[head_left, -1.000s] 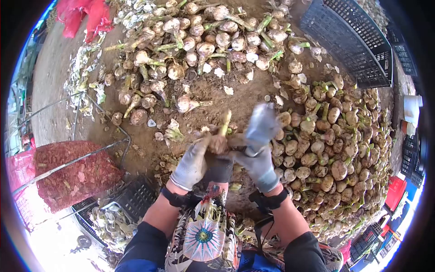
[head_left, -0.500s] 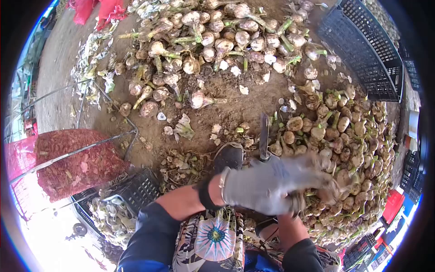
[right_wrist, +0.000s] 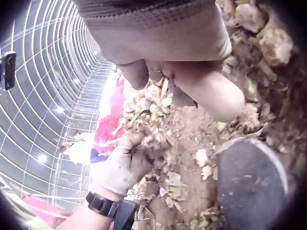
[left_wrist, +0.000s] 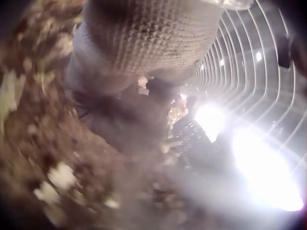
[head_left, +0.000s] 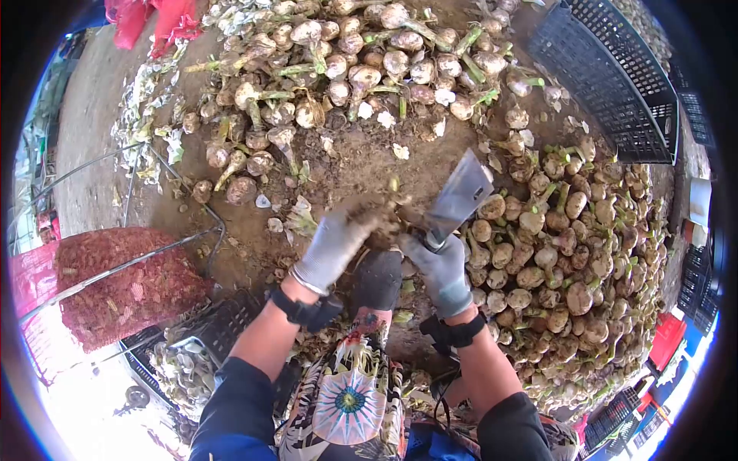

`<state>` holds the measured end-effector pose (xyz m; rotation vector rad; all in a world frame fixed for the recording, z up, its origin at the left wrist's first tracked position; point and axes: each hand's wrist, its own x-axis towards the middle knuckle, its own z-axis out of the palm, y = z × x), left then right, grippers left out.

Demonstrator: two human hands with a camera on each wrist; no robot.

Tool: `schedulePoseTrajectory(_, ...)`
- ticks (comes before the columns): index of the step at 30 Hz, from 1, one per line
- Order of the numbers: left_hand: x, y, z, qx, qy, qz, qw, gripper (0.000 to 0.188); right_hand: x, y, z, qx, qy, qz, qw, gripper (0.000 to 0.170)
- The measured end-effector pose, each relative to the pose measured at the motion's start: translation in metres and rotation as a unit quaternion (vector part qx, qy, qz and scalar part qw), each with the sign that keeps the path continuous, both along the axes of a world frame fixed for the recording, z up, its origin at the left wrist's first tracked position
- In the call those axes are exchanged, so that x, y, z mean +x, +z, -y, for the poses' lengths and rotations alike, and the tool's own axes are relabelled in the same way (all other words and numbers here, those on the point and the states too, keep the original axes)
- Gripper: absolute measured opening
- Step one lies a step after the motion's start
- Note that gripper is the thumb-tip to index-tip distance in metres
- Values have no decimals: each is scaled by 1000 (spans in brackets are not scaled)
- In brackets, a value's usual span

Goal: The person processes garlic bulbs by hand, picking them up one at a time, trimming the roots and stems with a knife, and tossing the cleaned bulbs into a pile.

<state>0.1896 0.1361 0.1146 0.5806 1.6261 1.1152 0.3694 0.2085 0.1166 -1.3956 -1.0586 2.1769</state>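
The garlic bulb (head_left: 378, 218) is up off the ground between the two hands, blurred and with what looks like its stem toward the far side. The left hand (head_left: 330, 246) grips it, fingers curled around it in the right wrist view; how the single fingertips press cannot be told through the blur. Just to the right, the right hand (head_left: 440, 269) is closed around the handle of a broad-bladed knife (head_left: 463, 192), whose blade slants up to the far right. Its fingers are bent in around that handle, though their exact spacing there cannot be made out. Whether blade and bulb touch is also unclear.

The step in hand seems to be working this one bulb with the knife. The next move would seem to call for a steady hold by the left hand, its fingertips clear of the edge, and a controlled turn of the blade toward the bulb.

Below the hands, on the near side, is a dark shoe (head_left: 377, 280). To the right lies a large heap of garlic (head_left: 553, 253); at the far side, more bulbs with long stems (head_left: 369, 73) lie on the soil. A black crate (head_left: 607, 84) leans at far right, and a red mesh sack (head_left: 127, 288) sits at left.
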Motion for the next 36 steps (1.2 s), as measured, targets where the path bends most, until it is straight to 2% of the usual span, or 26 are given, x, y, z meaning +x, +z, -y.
schedulePoseTrajectory(1, -1, 24, -3, -77, -92, 25, 992, 79, 0, -2, -1, 17, -12, -2, 1000, 38)
schedulePoseTrajectory(2, 3, 22, 2, -77, -92, 29, 992, 79, 1, -4, 0, 33, -23, -5, 999, 37)
schedulePoseTrajectory(3, 8, 19, 7, 33, -138, -84, 986, 83, 1, -4, 1, 28, -68, -39, 997, 35)
schedulePoseTrajectory(4, 13, 20, 10, 142, -180, -195, 954, 88, 3, -2, 1, 28, -68, -37, 997, 35)
schedulePoseTrajectory(5, 9, 25, 15, 55, -224, -167, 959, 92, 4, 2, 0, -12, -83, -24, 996, 34)
schedulePoseTrajectory(6, 11, 22, 15, 57, -225, -167, 958, 92, 5, 4, -2, -51, -99, -12, 994, 33)
schedulePoseTrajectory(8, 16, 13, 16, 69, -167, -28, 983, 90, 8, 2, 0, -75, -79, -24, 994, 28)
schedulePoseTrajectory(9, 21, 14, 16, 69, -167, -28, 983, 90, 5, 7, 0, -88, -89, -31, 992, 25)
schedulePoseTrajectory(10, 27, 16, 15, 58, -88, 127, 986, 89, 4, 9, 1, -101, -99, -37, 989, 23)
schedulePoseTrajectory(11, 33, 17, 15, 45, -5, 280, 959, 89, 6, 7, 3, -103, -100, -35, 989, 23)
schedulePoseTrajectory(14, 42, 4, 18, 39, 14, 264, 964, 88, 9, 5, 3, -98, -104, -49, 988, 21)
schedulePoseTrajectory(16, 42, 6, 16, 28, 47, 295, 954, 86, 15, 13, 3, 45, 1, 68, 997, 24)
schedulePoseTrajectory(17, 38, 4, 17, 12, 22, 244, 969, 84, 19, 17, 1, 142, 72, 108, 981, 24)
schedulePoseTrajectory(18, 34, 1, 18, -4, -4, 192, 981, 82, 24, 18, -1, 142, 72, 108, 981, 24)
schedulePoseTrajectory(19, 30, -4, 23, 0, -63, 105, 992, 74, 29, 19, -2, 320, 184, 185, 911, 25)
schedulePoseTrajectory(20, 30, -7, 28, -1, -64, 107, 992, 74, 33, 20, -2, 479, 287, 253, 790, 28)
schedulePoseTrajectory(22, 34, -9, 39, 66, -16, 203, 977, 83, 32, 21, 2, 470, 316, 267, 780, 29)
schedulePoseTrajectory(23, 33, -15, 42, 25, -33, 182, 982, 88, 32, 21, 2, 460, 337, 270, 776, 28)
schedulePoseTrajectory(27, 35, -23, 44, 47, -12, 157, 986, 93, 27, 28, 4, 452, 365, 272, 767, 28)
schedulePoseTrajectory(29, 30, -15, 38, 10, -79, 55, 995, 95, 28, 28, 6, 449, 370, 265, 769, 28)
schedulePoseTrajectory(30, 30, -11, 38, 11, -80, 55, 995, 95, 28, 26, 7, 451, 366, 263, 770, 28)
schedulePoseTrajectory(32, 32, -5, 41, 63, -16, 247, 967, 99, 28, 25, 7, 452, 361, 261, 773, 28)
schedulePoseTrajectory(36, 34, -14, 43, 145, 19, 208, 967, 97, 27, 21, 5, 494, 329, 266, 759, 26)
